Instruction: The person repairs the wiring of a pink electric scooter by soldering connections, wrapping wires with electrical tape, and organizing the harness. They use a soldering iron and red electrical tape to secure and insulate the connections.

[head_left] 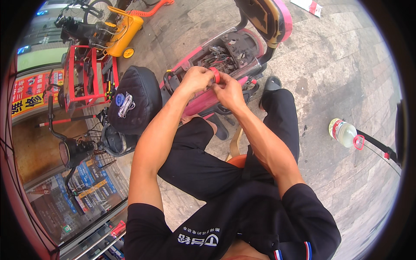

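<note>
Both my hands meet over the opened body of a pink electric scooter [203,102]. A roll of red tape [215,74] stands on edge between them. My left hand [198,80] is closed, its fingers gripping the roll from the left. My right hand [229,92] is pinched just right of the roll; what lies between its fingertips is too small to make out. Beyond the hands, a tangle of wires [223,63] lies in the scooter's exposed compartment. The scooter's raised seat [271,19] stands at the far end.
A black padded seat [136,95] at my left carries a blue tape roll [120,99] and a bundle of pale wire [126,106]. Past it are a red tool rack [89,82] and a yellow air compressor [124,32]. A clear jug [343,132] stands at the right.
</note>
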`<state>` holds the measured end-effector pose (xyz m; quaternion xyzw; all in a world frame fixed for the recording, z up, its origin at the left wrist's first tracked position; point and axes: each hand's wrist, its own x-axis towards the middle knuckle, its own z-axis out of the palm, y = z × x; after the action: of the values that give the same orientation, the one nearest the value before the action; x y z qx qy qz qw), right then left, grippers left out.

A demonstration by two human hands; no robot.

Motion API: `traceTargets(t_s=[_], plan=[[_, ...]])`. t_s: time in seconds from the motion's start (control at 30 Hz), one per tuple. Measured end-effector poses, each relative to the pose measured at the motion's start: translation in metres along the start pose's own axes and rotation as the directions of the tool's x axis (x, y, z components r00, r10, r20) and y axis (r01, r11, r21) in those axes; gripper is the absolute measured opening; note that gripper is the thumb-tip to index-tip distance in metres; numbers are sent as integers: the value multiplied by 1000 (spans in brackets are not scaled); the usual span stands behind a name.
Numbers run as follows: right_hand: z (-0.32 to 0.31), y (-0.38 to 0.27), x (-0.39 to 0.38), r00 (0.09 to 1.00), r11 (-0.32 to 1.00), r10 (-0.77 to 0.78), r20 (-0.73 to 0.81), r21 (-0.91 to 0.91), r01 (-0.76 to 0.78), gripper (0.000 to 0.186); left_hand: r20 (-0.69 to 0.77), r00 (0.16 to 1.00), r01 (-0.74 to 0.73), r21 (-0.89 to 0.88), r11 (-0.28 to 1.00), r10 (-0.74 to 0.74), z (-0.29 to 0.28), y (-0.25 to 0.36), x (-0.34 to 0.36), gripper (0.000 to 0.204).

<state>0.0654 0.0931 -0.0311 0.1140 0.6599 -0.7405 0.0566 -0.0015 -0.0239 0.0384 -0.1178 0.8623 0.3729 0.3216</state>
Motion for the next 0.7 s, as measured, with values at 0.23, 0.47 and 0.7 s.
traceTargets(t_s=[0.23, 0.47, 0.7], plan=[[-37, -23, 28, 949, 892, -313, -24, -351, 285, 17, -73, 961, -258, 107, 960, 266, 13, -14, -7, 30], [-41, -34, 83, 897, 884, 4, 442, -420, 203, 27, -171, 879, -311, 503, 807, 445, 15, -11, -17, 25], [-32, -29, 92, 882, 928, 79, 464, -358, 105, 44, -156, 840, -394, 484, 782, 519, 19, -13, -11, 22]])
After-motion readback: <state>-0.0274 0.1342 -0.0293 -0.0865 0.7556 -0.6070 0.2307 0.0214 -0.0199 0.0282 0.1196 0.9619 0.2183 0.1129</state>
